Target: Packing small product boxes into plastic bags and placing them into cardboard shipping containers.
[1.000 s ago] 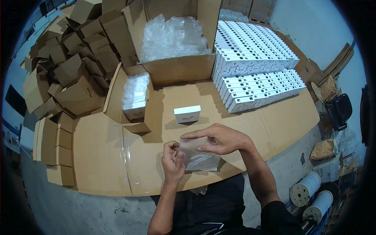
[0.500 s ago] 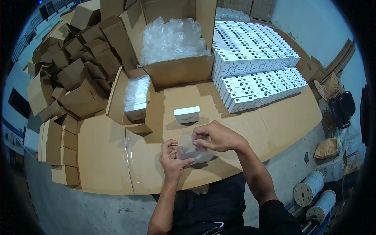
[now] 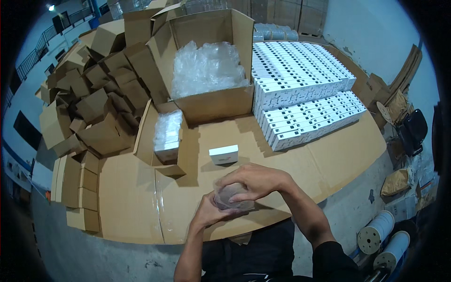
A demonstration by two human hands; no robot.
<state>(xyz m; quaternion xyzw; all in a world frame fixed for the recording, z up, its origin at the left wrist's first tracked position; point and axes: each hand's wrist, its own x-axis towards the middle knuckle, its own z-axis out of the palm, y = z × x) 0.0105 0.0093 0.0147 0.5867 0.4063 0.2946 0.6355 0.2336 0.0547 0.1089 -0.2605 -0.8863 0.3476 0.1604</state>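
Note:
In front of my body, a clear plastic bag [image 3: 229, 191] is between my two hands. My left hand [image 3: 211, 210] grips its lower left side, with the fingers partly hidden behind the film. From the right, my right hand [image 3: 256, 181] curls over the bag's top, its thumb bent low against it; I cannot tell whether any fingers are inside. Just beyond the hands stands a small white box [image 3: 224, 155] on the cardboard-covered table [image 3: 127, 202]. An opened small carton [image 3: 181, 165] farther left holds a row of white boxes in clear wrapping [image 3: 167, 134].
Behind stands a large open carton [image 3: 213, 107] full of clear plastic bags [image 3: 206, 68]. White boxes [image 3: 305, 105] are stacked in rows at the back right. Empty brown cartons [image 3: 94, 101] pile up at the left, with several small ones [image 3: 83, 202] along the table's left edge.
My right hand has moved over the bag's top and my left hand has closed around its side. The bag is now bunched between them. The view has tilted up slightly.

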